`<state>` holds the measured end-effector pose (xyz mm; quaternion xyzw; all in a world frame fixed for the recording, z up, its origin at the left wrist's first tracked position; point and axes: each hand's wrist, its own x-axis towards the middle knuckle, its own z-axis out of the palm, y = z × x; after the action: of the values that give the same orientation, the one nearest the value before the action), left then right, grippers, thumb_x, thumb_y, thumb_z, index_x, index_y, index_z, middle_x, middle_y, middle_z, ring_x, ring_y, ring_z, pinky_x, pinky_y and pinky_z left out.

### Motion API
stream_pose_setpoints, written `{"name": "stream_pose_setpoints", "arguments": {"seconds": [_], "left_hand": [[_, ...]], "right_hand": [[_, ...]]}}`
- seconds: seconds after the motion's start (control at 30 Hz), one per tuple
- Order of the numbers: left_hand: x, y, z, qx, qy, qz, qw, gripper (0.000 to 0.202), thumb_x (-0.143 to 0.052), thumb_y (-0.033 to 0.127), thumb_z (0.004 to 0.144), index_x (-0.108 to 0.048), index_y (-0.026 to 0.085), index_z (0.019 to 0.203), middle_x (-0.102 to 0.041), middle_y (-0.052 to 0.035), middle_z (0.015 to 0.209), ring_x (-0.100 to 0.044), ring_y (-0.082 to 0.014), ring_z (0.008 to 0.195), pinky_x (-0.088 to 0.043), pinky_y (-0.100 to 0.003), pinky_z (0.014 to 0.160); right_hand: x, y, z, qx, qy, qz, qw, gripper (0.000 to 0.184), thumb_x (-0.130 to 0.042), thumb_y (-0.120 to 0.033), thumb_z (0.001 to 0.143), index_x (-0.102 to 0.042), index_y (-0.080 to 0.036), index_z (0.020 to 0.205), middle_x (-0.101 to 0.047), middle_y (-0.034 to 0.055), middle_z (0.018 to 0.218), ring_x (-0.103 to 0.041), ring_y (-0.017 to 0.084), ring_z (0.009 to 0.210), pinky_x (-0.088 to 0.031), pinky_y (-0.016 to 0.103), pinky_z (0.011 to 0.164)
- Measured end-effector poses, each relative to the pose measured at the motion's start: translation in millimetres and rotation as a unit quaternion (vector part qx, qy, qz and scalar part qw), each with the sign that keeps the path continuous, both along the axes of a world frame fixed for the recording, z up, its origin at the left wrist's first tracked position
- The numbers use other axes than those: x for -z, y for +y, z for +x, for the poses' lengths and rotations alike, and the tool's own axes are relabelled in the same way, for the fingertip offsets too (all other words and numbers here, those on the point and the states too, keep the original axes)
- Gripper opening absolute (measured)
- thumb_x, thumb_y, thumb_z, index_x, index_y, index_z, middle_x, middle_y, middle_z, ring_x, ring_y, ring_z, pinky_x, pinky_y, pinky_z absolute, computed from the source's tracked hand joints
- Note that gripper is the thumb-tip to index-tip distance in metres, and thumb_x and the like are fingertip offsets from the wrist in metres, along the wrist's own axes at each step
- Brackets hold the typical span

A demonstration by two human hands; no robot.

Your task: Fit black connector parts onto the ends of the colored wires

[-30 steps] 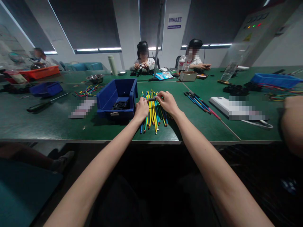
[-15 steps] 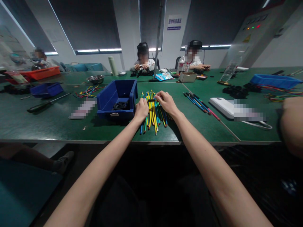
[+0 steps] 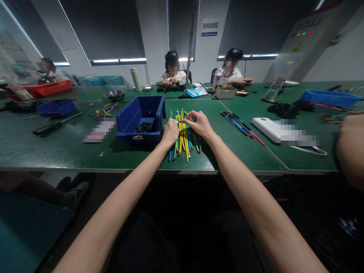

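Observation:
Over a pile of short yellow, green and blue wires [image 3: 184,133] on the green table [image 3: 71,151], my left hand [image 3: 170,132] and my right hand [image 3: 199,123] nearly meet. Both hands are closed in a pinch on a small dark piece [image 3: 179,121] held between their fingertips; I cannot make out what it is. A blue plastic bin [image 3: 141,115] with black parts in it stands just left of my left hand.
A second bunch of coloured wires [image 3: 238,123] lies to the right, then a white flat device [image 3: 273,129]. Far left lie a screwdriver [image 3: 54,124] and a small blue tray [image 3: 55,107]. Three people sit across the table. Another person's arm [image 3: 351,148] shows at the right edge.
My two hands have drawn closer together over the wire pile, so less of the dark piece shows between the fingertips. Nothing else on the table has moved.

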<state>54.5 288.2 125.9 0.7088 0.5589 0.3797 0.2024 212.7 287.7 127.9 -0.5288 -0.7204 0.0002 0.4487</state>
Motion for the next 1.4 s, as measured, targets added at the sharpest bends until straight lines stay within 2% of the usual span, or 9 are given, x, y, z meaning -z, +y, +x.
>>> {"name": "stream_pose_setpoints", "arguments": {"seconds": [0.27, 0.57, 0.77, 1.0, 1.4], "left_hand": [[0.2, 0.7, 0.3, 0.003, 0.014, -0.009, 1.000, 0.027, -0.027, 0.028, 0.097, -0.051, 0.021, 0.088, -0.066, -0.0088, 0.089, -0.062, -0.0221, 0.092, -0.044, -0.032, 0.083], [0.0, -0.4, 0.1, 0.013, 0.007, -0.001, 1.000, 0.028, -0.025, 0.030, 0.097, -0.051, 0.021, 0.090, -0.066, -0.0081, 0.090, -0.062, -0.0197, 0.086, -0.044, -0.030, 0.079], [2.5, 0.6, -1.2, 0.026, -0.001, 0.024, 0.999, 0.026, -0.027, 0.028, 0.097, -0.051, 0.021, 0.089, -0.065, -0.0068, 0.086, -0.061, -0.0186, 0.079, -0.043, -0.029, 0.075], [-1.1, -2.9, -2.1, 0.043, -0.028, 0.045, 0.998, 0.021, -0.035, 0.023, 0.095, -0.052, 0.020, 0.083, -0.062, -0.0017, 0.071, -0.059, -0.0157, 0.070, -0.042, -0.026, 0.071], [-1.4, -3.3, -1.8, 0.053, -0.030, 0.064, 0.996, 0.021, -0.037, 0.021, 0.093, -0.053, 0.020, 0.080, -0.065, -0.0020, 0.073, -0.061, -0.0156, 0.074, -0.041, -0.025, 0.070]], "right_hand": [[-1.1, -1.2, 0.3, 0.006, -0.015, 0.005, 1.000, 0.035, -0.064, -0.057, 0.078, -0.064, -0.022, 0.079, -0.065, 0.0031, 0.081, -0.053, 0.021, 0.082, -0.037, 0.032, 0.074], [0.9, 0.7, 3.1, -0.012, -0.045, 0.007, 0.999, 0.026, -0.063, -0.050, 0.081, -0.070, -0.025, 0.083, -0.066, 0.0041, 0.085, -0.051, 0.022, 0.085, -0.035, 0.035, 0.077], [0.3, 0.5, 3.3, -0.005, -0.061, 0.002, 0.998, 0.031, -0.060, -0.053, 0.083, -0.072, -0.025, 0.084, -0.067, 0.0040, 0.086, -0.051, 0.022, 0.085, -0.035, 0.034, 0.076], [0.8, 0.4, 4.3, 0.017, -0.092, 0.004, 0.996, 0.039, -0.054, -0.058, 0.085, -0.074, -0.025, 0.086, -0.067, 0.0057, 0.086, -0.049, 0.022, 0.085, -0.033, 0.034, 0.075], [0.2, -0.2, 5.3, 0.023, -0.109, -0.022, 0.994, 0.044, -0.049, -0.059, 0.087, -0.074, -0.024, 0.088, -0.067, 0.0058, 0.089, -0.047, 0.022, 0.087, -0.029, 0.033, 0.077]]}}
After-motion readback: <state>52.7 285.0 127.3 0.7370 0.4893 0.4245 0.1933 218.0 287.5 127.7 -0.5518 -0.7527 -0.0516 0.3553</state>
